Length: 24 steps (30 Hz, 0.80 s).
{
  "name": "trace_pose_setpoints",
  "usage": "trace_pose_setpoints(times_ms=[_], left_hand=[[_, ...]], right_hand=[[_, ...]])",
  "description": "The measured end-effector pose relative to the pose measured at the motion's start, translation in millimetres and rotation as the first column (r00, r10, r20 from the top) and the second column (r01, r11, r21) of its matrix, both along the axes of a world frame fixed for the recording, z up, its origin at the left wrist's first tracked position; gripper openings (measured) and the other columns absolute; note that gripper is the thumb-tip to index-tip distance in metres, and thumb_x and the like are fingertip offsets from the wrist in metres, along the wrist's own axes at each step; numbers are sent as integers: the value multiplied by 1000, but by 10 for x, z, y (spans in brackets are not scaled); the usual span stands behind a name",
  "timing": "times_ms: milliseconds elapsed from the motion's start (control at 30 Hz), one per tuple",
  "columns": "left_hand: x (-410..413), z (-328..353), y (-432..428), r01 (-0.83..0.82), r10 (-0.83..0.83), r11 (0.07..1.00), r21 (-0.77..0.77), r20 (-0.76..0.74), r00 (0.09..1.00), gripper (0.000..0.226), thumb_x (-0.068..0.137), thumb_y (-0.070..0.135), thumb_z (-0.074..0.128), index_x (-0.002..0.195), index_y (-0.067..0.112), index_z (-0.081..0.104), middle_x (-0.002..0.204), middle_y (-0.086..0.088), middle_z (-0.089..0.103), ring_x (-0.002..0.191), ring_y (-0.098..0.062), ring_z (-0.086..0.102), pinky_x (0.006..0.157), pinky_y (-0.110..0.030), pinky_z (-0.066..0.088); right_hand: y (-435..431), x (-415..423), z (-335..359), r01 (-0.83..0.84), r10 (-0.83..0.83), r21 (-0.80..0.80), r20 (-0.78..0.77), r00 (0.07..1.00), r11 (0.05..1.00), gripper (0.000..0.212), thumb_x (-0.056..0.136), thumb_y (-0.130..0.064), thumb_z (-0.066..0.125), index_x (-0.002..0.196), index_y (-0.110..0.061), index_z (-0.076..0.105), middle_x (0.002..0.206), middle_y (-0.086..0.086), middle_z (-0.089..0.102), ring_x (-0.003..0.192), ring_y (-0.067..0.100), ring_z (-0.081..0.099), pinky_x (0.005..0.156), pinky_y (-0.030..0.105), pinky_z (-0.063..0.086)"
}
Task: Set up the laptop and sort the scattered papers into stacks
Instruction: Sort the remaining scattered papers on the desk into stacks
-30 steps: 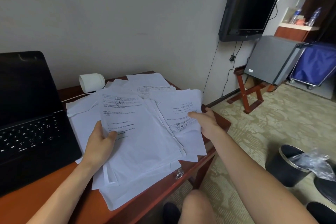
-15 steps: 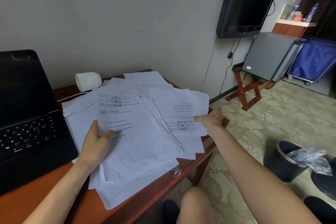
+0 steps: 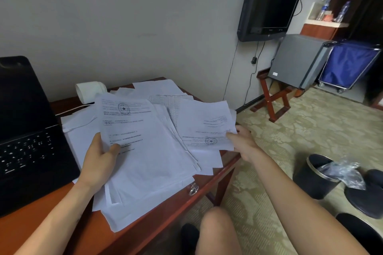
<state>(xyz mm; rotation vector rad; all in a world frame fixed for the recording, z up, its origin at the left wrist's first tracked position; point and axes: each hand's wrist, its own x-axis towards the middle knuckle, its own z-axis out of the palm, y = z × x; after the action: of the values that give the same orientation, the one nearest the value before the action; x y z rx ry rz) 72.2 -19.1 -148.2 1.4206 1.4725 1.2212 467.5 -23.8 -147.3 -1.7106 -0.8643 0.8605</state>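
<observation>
Your left hand (image 3: 99,163) gripped the main stack of papers (image 3: 149,157) at its left edge, thumb pressed on the top sheet just below the printed lines, the other fingers hidden beneath. The stack lay tilted over a loose spread of sheets covering the middle of the wooden table (image 3: 145,227). Your right hand (image 3: 243,143) pinched the right edge of a single stamped sheet (image 3: 205,124), which lay beside the stack near the table's right edge and overlapped other pages. The laptop (image 3: 27,151) sat open at the table's left end, screen dark, its right edge just beside the papers. A white roll (image 3: 91,91) lay on its side against the wall behind the pile, with a white cable (image 3: 70,109) running along the papers. A binder clip (image 3: 193,189) rested at the front table edge, touching the lowest sheets. On the carpet to the right stood a dark waste bin (image 3: 317,176).
</observation>
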Motion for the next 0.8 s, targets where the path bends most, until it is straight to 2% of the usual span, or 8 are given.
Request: trace_pose_setpoints(times_ms=[67,133,300,467,600,700,767,800], left_hand=[[-22,-2,1,8,-8,1000,2,9,1000,41,97,19,59,137,27,55,133,7,66,123,-22,62,108,-55,49],[-30,5,-8,4,-4,1000,-2,46,999,40,99,14,58,136,27,56,132,7,67,123,-23,63,108,-56,49],[3,-14,-5,-5,8,1000,-20,149,989,35,100,8,56,131,24,58,128,3,69,118,-24,65,106,-57,50],[17,-30,-11,6,-1,1000,-24,190,982,33,100,9,57,130,24,59,127,2,69,118,-25,66,107,-57,50],[54,-15,-48,52,-42,998,-36,243,969,36,102,5,54,132,24,60,129,0,69,118,-26,66,106,-54,51],[117,7,-93,84,-64,995,-62,279,958,35,101,3,54,124,28,63,124,-1,72,114,-29,69,102,-53,53],[150,3,-107,124,-98,990,-71,293,951,37,100,1,55,122,28,66,120,-2,75,110,-30,72,99,-53,55],[163,-4,-109,145,-116,986,-78,300,947,38,99,1,56,124,28,67,119,-1,76,108,-30,73,99,-54,55]], right_hand=[[-7,38,-31,55,-55,56,9,998,997,21,99,-9,56,118,-15,60,113,4,67,98,19,66,81,42,61],[-47,86,-28,104,-99,104,-50,994,989,27,99,-10,56,125,-17,60,116,2,68,104,19,66,92,45,58],[-293,155,7,155,-114,176,-222,968,972,32,104,-10,49,132,-24,58,119,-7,68,103,10,65,73,26,52],[-514,210,21,204,-115,210,-370,922,956,30,106,-5,42,121,-20,64,114,2,69,71,10,53,58,22,43],[-655,274,-16,220,-106,210,-449,887,953,31,106,-11,47,134,-22,57,124,1,67,69,9,54,60,21,46],[-769,260,24,158,-7,265,-495,869,951,34,106,-8,48,137,-18,57,133,8,66,68,6,62,56,18,50],[-851,203,52,46,89,285,-442,892,958,35,105,-8,49,138,-18,58,132,6,67,94,16,72,79,27,59],[-885,158,61,-17,139,289,-407,903,957,35,105,-8,49,138,-17,58,131,6,68,109,20,70,92,34,57]])
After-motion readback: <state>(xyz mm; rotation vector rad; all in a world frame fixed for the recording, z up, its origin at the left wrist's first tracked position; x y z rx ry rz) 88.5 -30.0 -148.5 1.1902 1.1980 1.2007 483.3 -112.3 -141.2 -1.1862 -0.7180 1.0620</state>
